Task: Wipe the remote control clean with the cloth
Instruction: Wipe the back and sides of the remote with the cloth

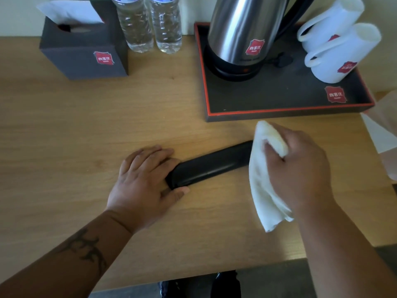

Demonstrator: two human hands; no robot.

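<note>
A long black remote control (211,163) lies on the wooden table (86,125), its smooth back facing up, angled from lower left to upper right. My left hand (144,183) holds its near left end, with fingers over the top and the thumb against the front side. My right hand (300,166) grips a bunched white cloth (261,179) and presses it on the remote's far right end, which the cloth hides. Part of the cloth hangs down toward the table's front edge.
A black tray with a red rim (279,111) behind the remote carries a steel kettle (242,33) and two white cups (337,44). A dark tissue box (86,52) and two water bottles (150,24) stand at the back left. White paper (380,134) lies at the right edge.
</note>
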